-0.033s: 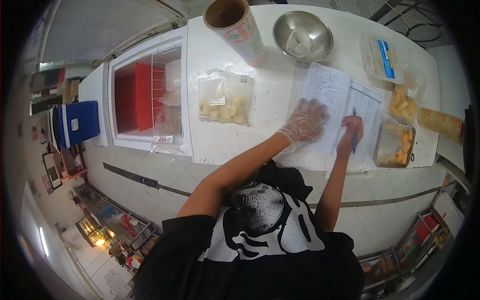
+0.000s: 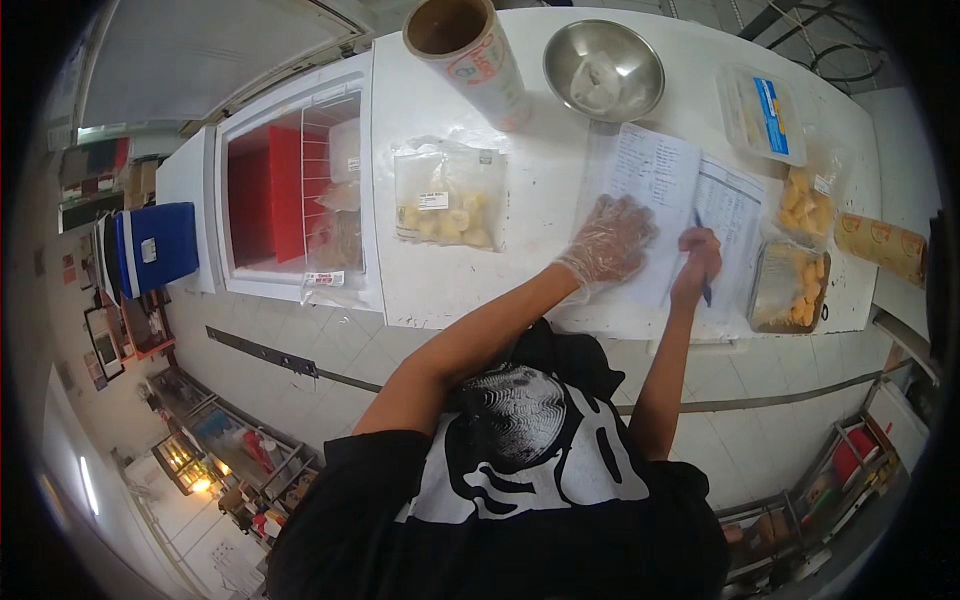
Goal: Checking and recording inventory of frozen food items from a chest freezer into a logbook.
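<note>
An open notebook [image 2: 652,165] with handwriting on its pages lies on the white table. Spread flat over its left page is my left hand [image 2: 612,240], in a clear plastic glove, fingers apart. My right hand [image 2: 699,258], with no glove visible, is closed around a blue pen [image 2: 708,294] whose upper end slants back toward me. The pen's tip end rests at or just above the right page; I cannot tell which. Left of the notebook lies a clear bag of pale yellow fruit pieces [image 2: 450,217].
A steel bowl [image 2: 640,65] with clear plastic inside and a tall cardboard tube [image 2: 492,85] stand at the back. To the right are a lidded plastic container [image 2: 745,130], bags of yellow pieces [image 2: 803,215], a tray [image 2: 765,322] and a brown roll [image 2: 878,252]. An open freezer [image 2: 368,200] adjoins the left.
My right hand has shifted slightly and turned, and the pen now tilts differently. My left hand stays flat on the page.
</note>
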`<state>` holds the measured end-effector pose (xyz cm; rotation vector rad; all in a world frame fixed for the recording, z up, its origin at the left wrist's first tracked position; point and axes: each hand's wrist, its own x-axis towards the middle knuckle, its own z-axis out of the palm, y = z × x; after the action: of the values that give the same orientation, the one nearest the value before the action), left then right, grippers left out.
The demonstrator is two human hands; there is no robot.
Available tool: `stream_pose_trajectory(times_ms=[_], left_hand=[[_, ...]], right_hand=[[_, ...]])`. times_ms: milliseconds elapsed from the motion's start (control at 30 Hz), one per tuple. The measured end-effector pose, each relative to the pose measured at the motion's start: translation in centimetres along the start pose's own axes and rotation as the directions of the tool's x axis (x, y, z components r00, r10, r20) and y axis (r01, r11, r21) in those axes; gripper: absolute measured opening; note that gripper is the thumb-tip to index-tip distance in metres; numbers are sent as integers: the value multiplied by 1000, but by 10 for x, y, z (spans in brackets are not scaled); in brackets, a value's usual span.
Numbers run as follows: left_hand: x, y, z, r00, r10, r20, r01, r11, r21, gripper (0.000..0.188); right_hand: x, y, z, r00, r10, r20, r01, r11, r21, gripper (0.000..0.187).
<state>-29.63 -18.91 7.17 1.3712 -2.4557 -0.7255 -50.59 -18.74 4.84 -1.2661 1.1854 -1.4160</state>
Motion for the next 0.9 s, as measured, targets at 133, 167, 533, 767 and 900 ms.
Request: stream_pose_trajectory(times_ms=[133, 167, 533, 767, 900], left_hand=[[-1, -6, 0, 999, -28, -18, 28, 999, -22, 52], [1, -4, -4, 998, -41, 40, 43, 998, -47, 53], [3, -5, 1, 999, 2, -36, -2, 1000, 8, 52], [3, -5, 8, 999, -32, -12, 33, 997, 76, 60], [2, -5, 7, 999, -47, 25, 45, 996, 81, 61]], right_hand=[[14, -34, 53, 967, 151, -204, -198, 952, -232, 26], [14, -22, 50, 977, 54, -207, -122, 935, -332, 22], [11, 11, 54, 983, 12, -182, -84, 916, -393, 12], [9, 17, 48, 986, 5, -165, -87, 864, -496, 8], [10, 15, 49, 988, 26, -153, -102, 854, -511, 8]])
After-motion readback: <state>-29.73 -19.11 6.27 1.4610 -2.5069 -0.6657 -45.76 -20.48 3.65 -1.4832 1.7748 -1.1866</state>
